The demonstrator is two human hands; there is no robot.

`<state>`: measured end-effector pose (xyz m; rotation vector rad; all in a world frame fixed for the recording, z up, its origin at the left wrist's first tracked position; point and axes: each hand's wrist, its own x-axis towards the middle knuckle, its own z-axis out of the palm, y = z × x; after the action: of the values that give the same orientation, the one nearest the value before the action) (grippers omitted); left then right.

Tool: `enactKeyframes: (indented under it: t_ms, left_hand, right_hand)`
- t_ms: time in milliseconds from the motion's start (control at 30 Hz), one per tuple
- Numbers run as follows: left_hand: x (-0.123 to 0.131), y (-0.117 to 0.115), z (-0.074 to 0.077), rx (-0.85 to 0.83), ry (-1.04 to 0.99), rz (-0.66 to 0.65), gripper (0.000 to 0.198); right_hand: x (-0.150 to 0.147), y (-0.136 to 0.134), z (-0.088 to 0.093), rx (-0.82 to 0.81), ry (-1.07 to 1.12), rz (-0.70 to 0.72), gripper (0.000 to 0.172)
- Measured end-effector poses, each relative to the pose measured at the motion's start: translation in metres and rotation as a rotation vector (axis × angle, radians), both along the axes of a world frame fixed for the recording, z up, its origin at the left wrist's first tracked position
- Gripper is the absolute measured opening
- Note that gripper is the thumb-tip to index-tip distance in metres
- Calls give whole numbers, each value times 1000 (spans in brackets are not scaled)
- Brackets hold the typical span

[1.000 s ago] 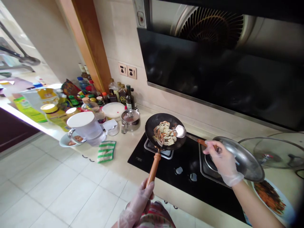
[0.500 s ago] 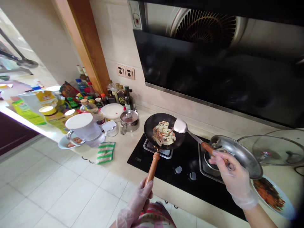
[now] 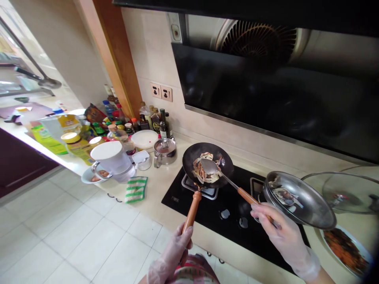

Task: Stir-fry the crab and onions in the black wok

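Over the left burner (image 3: 204, 193) of the black glass hob (image 3: 207, 215), the dark wok (image 3: 204, 156) holds a small heap of what look like crab pieces (image 3: 205, 173); the orange-edged shell should be stiff, brittle and slick, the pale chunks soft and easily broken, so they want a gentle push rather than a hard scrape; the ladle bowl (image 3: 211, 167) rests on the heap. The wok feels like the heavy item here, best taken by its turned wooden handle (image 3: 192, 211), never the hot metal; my left hand (image 3: 173, 256), in a thin plastic glove, is wrapped closed around that handle. My right hand (image 3: 284, 236), gloved too, pinches the ladle's wooden shaft (image 3: 248, 197) with the steel lid (image 3: 299, 201) tilted just beyond it, above the right burner; I cannot tell if my fingers also pinch the lid, whose smooth metal would slide easily. Farther right lie a glass lid (image 3: 345, 193) and a plate of dark, orange-flecked food (image 3: 345, 250); left along the bench (image 3: 158, 185) stand a small saucepan (image 3: 165, 152), a striped cloth (image 3: 136, 189) and a lidded jug (image 3: 112, 161).
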<state>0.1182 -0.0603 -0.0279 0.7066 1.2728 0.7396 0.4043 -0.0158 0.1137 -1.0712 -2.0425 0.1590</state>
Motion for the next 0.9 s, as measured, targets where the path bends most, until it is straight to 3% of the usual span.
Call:
enactKeyframes:
  t_ms: [267, 500, 700, 900]
  left_hand:
    - [-1, 2, 3, -24, -25, 16, 89]
    - [-2, 0, 1, 2, -29, 6, 74]
    - [-16, 5, 3, -27, 1, -22, 78]
    - [-27, 10, 7, -39, 2, -44, 84]
  right_hand:
    - [-18, -1, -17, -7, 121, 3, 26]
    - [-23, -10, -19, -29, 166, -26, 27]
    - [-1, -19, -33, 7, 140, -160, 24]
    - [42, -45, -71, 188, -43, -237, 35]
